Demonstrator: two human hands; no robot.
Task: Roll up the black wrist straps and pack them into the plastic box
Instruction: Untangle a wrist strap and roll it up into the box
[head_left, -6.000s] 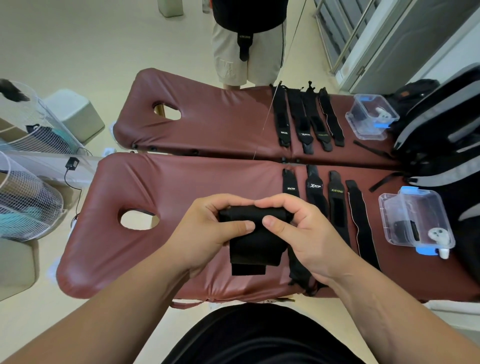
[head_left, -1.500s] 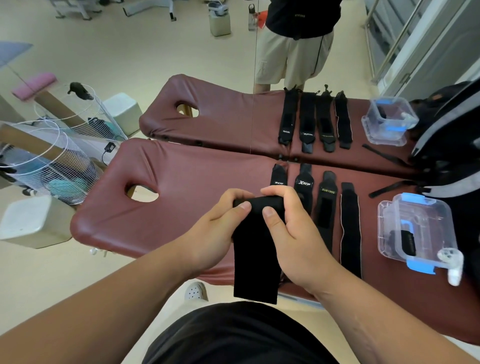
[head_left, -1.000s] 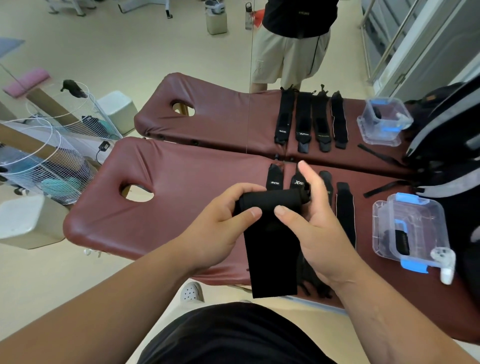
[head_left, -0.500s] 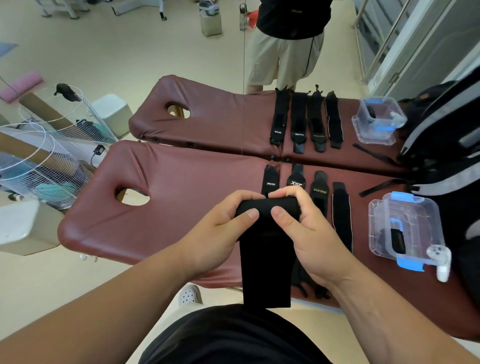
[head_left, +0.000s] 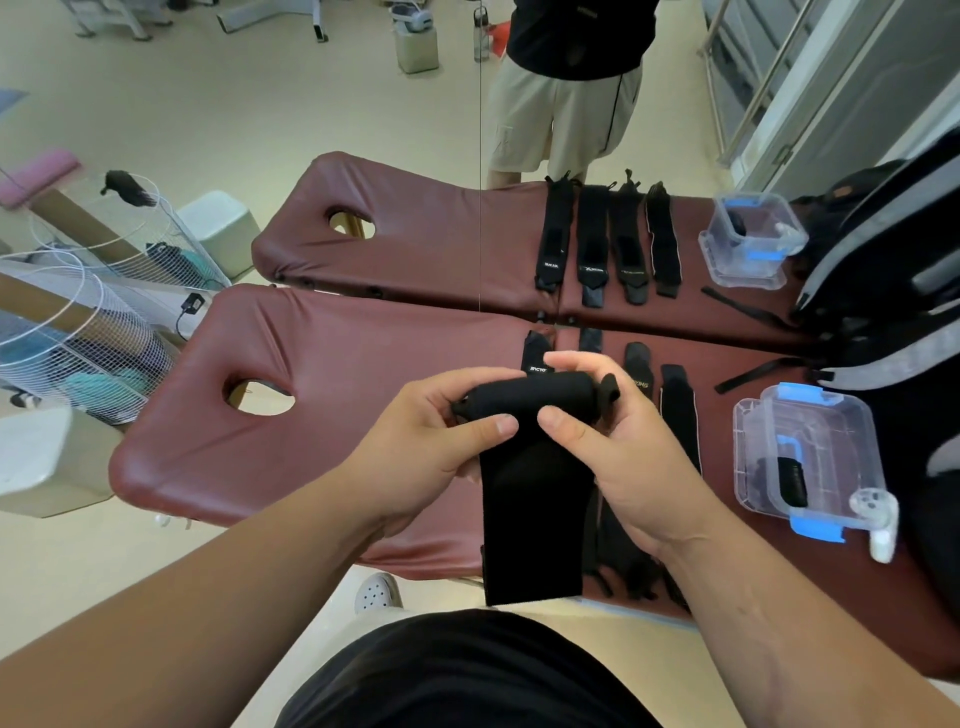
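I hold a black wrist strap (head_left: 530, 499) above the near edge of the maroon massage table (head_left: 332, 374). Its top end is wound into a short roll and the loose tail hangs down. My left hand (head_left: 431, 447) pinches the roll's left end, my right hand (head_left: 618, 441) grips its right end. Several other black straps (head_left: 678, 415) lie flat on the table behind and beside my hands, partly hidden. The clear plastic box (head_left: 810, 462) with blue latches stands open at the right and holds one rolled strap.
A mirror behind the table repeats the table, straps and box (head_left: 748, 244). A person in beige shorts (head_left: 566, 88) shows in it. A black and grey backpack (head_left: 893, 291) lies at the right. Wire baskets (head_left: 78, 332) stand at the left. A white controller (head_left: 878, 519) leans on the box.
The roll at the strap's top has grown a little thicker as my fingers turn it, and the hanging tail has shortened slightly. Box and other straps have not moved.
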